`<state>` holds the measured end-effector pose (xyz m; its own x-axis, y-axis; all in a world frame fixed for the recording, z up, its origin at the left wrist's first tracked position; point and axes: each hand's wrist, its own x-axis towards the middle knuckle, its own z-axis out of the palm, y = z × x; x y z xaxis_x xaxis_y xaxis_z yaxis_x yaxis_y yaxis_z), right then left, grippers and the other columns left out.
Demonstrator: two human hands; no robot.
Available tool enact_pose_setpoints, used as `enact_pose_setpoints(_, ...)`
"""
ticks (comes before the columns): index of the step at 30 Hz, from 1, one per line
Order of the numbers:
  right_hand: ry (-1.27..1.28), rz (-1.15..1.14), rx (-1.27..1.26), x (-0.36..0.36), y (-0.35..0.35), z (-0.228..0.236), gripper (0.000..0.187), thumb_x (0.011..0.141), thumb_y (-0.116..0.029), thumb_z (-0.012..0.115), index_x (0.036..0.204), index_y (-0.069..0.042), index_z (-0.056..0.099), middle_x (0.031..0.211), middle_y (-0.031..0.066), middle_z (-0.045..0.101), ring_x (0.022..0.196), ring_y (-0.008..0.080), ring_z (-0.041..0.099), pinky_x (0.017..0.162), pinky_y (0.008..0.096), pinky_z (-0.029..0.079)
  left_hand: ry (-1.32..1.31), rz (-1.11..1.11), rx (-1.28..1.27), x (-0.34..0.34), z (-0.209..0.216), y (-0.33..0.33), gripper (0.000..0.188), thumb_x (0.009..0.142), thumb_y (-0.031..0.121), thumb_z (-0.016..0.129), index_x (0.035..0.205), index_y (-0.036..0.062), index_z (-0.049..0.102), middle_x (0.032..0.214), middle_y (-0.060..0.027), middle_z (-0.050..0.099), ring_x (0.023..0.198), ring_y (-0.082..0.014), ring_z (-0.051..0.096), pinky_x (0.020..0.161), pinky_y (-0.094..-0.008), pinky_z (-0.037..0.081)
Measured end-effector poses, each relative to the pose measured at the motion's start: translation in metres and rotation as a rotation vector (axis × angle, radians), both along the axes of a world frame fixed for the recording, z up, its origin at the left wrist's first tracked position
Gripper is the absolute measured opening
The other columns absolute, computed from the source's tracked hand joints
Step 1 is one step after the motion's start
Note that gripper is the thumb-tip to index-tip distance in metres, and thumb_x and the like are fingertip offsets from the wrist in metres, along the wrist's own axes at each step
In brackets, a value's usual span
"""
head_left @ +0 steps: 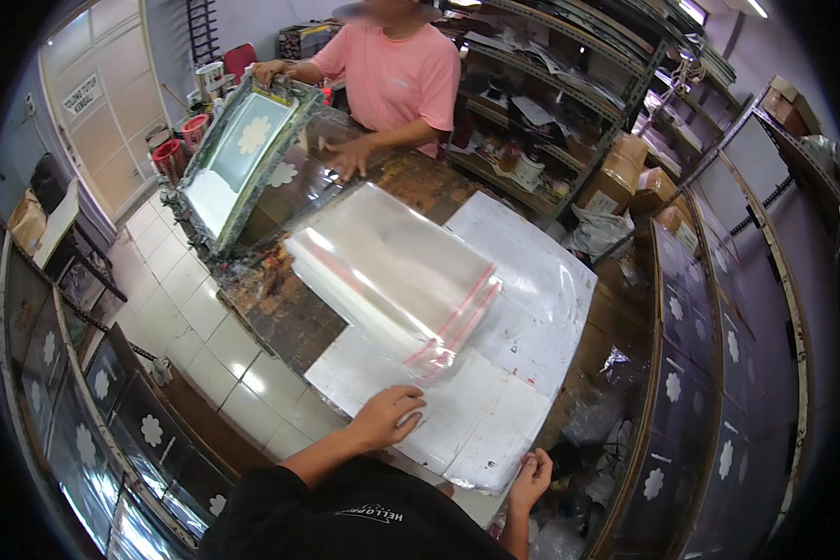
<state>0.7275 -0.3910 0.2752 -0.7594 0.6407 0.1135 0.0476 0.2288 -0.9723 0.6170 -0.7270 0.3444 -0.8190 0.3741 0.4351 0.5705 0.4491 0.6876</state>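
A stack of clear plastic bags (392, 252) with red-edged seal strips lies across the middle of the table. Beneath its near end are white boards (523, 289) with stains and scuffs. My left hand (389, 417) rests on the near white board just short of the bags, fingers stretched and slightly bent, holding nothing. By that board's near right corner is my right hand (530, 476), its fingers curled in; whatever they hold, if anything, is hidden.
Across the table, a person in a pink shirt (392, 79) holds up a tilted printing screen (243, 159) with one hand. Racks holding dark sheets with white flower prints stand at left (149, 429) and right (674, 387). Shelves (551, 75) and cardboard boxes (621, 168) stand behind.
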Motion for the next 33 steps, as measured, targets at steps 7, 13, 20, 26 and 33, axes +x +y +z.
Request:
enact_pose_setpoints(7, -0.034, 0.119, 0.112, 0.000, -0.009, 0.001, 0.019, 0.099, -0.003, 0.049, 0.114, 0.005, 0.059, 0.094, 0.0078, 0.063, 0.083, 0.0141, 0.061, 0.079, 0.0282, 0.051, 0.010, 0.333, -0.001, -0.013, 0.010, -0.059, 0.021, 0.084, 0.009, 0.069, 0.104, 0.0020, 0.068, 0.113, -0.0164, 0.065, 0.101, -0.0346, 0.065, 0.087, -0.0407, 0.053)
enact_pose_setpoints(13, -0.066, 0.106, 0.113, -0.003, -0.012, 0.008, 0.019, 0.099, -0.003, 0.049, 0.113, 0.005, 0.059, 0.094, 0.0078, 0.063, 0.084, 0.0139, 0.060, 0.080, 0.0281, 0.051, 0.038, 0.481, 0.033, -0.025, 0.021, -0.084, 0.021, 0.084, 0.008, 0.068, 0.105, 0.0018, 0.068, 0.113, -0.0161, 0.064, 0.102, -0.0345, 0.065, 0.089, -0.0404, 0.053)
enact_pose_setpoints(20, -0.053, 0.100, 0.124, 0.001, -0.018, 0.002, 0.019, 0.099, -0.002, 0.048, 0.113, 0.006, 0.059, 0.095, 0.0082, 0.062, 0.085, 0.0142, 0.060, 0.082, 0.0288, 0.050, 0.154, 0.615, -0.047, -0.067, 0.044, -0.119, 0.039, 0.081, 0.009, 0.071, 0.118, 0.0001, 0.062, 0.125, -0.0213, 0.056, 0.116, -0.0396, 0.056, 0.097, -0.0442, 0.047)
enact_pose_setpoints(26, -0.049, 0.070, 0.133, 0.004, -0.021, 0.003, 0.019, 0.097, -0.002, 0.050, 0.111, 0.006, 0.061, 0.094, 0.0093, 0.064, 0.086, 0.0158, 0.061, 0.082, 0.0299, 0.051, 0.345, 0.866, -0.365, -0.134, 0.061, -0.155, 0.084, 0.076, 0.013, 0.078, 0.148, 0.0035, 0.036, 0.151, -0.0246, 0.033, 0.141, -0.0436, 0.031, 0.115, -0.0553, 0.027)
enact_pose_setpoints(33, -0.058, 0.034, 0.190, 0.008, -0.026, 0.002, 0.017, 0.093, -0.001, 0.054, 0.104, 0.005, 0.066, 0.095, 0.0127, 0.069, 0.086, 0.0188, 0.066, 0.080, 0.0315, 0.052, 0.256, 0.680, -0.775, -0.194, 0.051, -0.177, 0.063, 0.078, 0.017, 0.075, 0.135, 0.0069, 0.050, 0.139, -0.0175, 0.049, 0.132, -0.0345, 0.044, 0.113, -0.0520, 0.031)
